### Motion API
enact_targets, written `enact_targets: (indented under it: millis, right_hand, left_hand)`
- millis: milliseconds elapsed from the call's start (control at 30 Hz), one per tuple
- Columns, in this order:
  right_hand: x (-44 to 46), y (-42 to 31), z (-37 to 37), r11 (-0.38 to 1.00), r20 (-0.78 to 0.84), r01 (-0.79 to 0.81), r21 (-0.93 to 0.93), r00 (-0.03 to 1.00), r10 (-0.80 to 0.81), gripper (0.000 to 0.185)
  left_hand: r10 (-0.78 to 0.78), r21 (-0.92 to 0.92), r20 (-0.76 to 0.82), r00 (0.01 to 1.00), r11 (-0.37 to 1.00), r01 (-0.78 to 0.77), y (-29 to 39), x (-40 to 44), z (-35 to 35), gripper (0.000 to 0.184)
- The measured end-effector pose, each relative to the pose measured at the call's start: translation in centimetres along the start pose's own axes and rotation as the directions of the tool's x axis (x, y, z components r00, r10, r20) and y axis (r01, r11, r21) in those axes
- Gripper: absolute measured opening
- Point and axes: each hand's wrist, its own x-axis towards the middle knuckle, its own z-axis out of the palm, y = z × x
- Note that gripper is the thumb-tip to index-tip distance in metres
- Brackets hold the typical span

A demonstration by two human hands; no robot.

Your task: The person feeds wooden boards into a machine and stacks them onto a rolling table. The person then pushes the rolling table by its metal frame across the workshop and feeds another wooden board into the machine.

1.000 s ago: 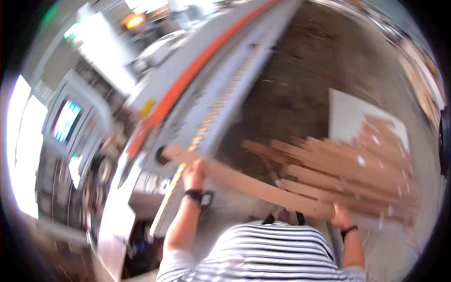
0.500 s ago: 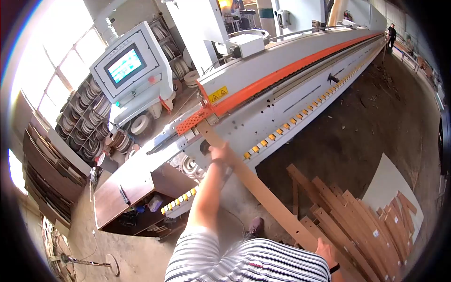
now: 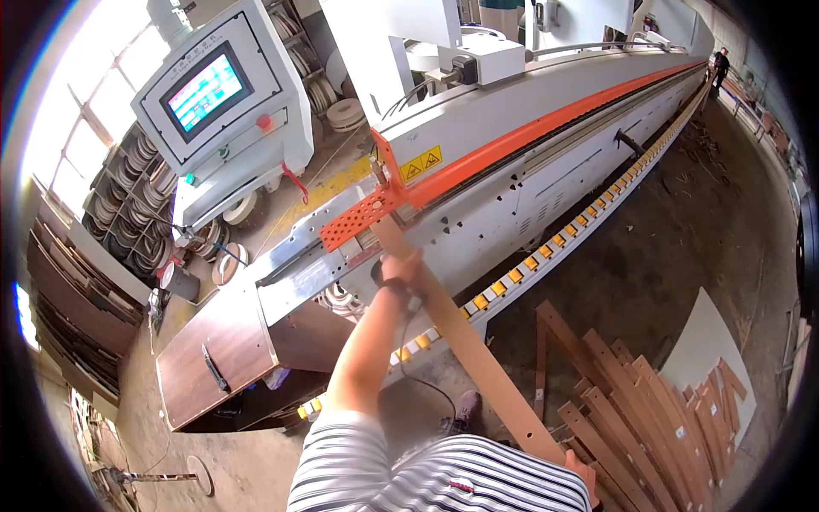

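Note:
A long, narrow brown board (image 3: 482, 367) slants between my two hands, with a small hole near its close end. My left hand (image 3: 401, 271) is wrapped around the board towards its far end, beside the edge banding machine (image 3: 503, 200). That far end meets the machine at the perforated orange guard (image 3: 358, 220). At the near end, close to my striped shirt, my right hand (image 3: 582, 471) grips the board's end; part of this hand is cut off by the shirt. Yellow rollers (image 3: 515, 276) line the machine's support rail, which passes beneath the board.
Stacked brown strips (image 3: 631, 410) and a white panel (image 3: 704, 350) lie on the floor at right. A control screen (image 3: 205, 90) stands at upper left. A knife (image 3: 215, 369) rests on a brown cabinet (image 3: 192, 341). Far off, a person (image 3: 721, 68) stands by the machine.
My view has shifted, so the machine and control screen appear larger. Both hands keep hold of the board, whose near end now shows slightly lower and further left.

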Motion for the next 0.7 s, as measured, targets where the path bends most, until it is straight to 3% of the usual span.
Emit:
enact_targets:
  millis: [133,200,367,467,500,567,600,700]
  right_hand:
    - [0.0,-2.4,-0.6,0.972,0.019,-0.218,-0.093,0.975,0.221,0.031]
    - [-0.3,-2.7,-1.5,0.982,0.005,-0.168,-0.085,0.986,0.169,0.031]
    - [0.3,0.2,-0.1,0.997,-0.125,-0.044,-0.059,0.991,0.037,0.030]
    - [0.3,1.7,1.3,0.992,-0.141,0.109,-0.060,0.983,-0.117,0.049]
    - [0.8,1.9,1.2,0.998,-0.096,0.030,-0.051,0.995,-0.034,0.042]
    - [1.1,-0.5,-1.6,0.990,-0.003,-0.136,-0.046,0.991,0.136,0.035]
    - [1.3,-0.1,-1.6,0.990,-0.040,-0.127,-0.059,0.991,0.124,0.038]
    - [1.5,0.7,-1.8,0.994,-0.157,-0.069,-0.081,0.986,0.056,0.049]
  left_hand:
    - [0.016,0.034,0.013,1.000,0.999,-0.016,-0.6,1.1,0.5,0.078]
    - [0.052,0.050,0.059,0.997,0.997,-0.055,-0.6,1.4,0.4,0.077]
    - [-0.025,0.024,0.056,0.998,0.999,0.024,-1.1,2.4,1.5,0.077]
    - [-0.032,0.013,-0.047,0.998,0.999,0.033,-0.3,1.7,1.5,0.078]
    - [-0.024,0.007,-0.093,0.995,1.000,0.025,0.2,1.3,1.4,0.078]
    - [-0.068,-0.066,-0.008,0.998,0.996,0.068,2.5,-0.1,0.2,0.079]
    - [-0.089,-0.101,0.035,0.995,0.991,0.092,3.2,-0.3,-0.1,0.080]
    - [0.031,-0.061,0.097,0.995,0.998,-0.025,1.9,1.8,1.9,0.083]
